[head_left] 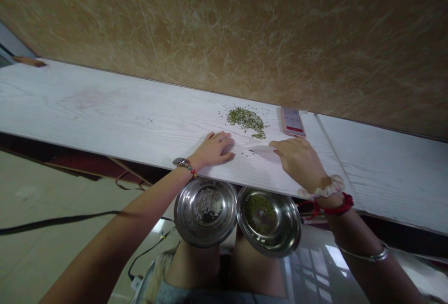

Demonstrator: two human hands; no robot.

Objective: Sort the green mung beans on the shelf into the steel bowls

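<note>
At the far left end of the white bench lies a brown wooden piece, close to the marbled wall. Further right, a smartwatch and a beaded bracelet circle the left wrist. Just below the bench's near edge, a steel bowl over the lap holds white grains. The left hand rests palm down on the bench with fingers a little spread, gripping nothing that shows (a ring sits on one finger). On the far side of that hand is a loose pile of green mung beans, with strays scattered around it. Between the hands, a few dark beans lie by the tip of a thin pale sheet. To the right and nearer, a second steel bowl holds more green beans. A phone lies right of the pile, near the wall. Just nearer than the phone, the right hand pinches the pale sheet, a scrunchie and red band on its wrist
</note>
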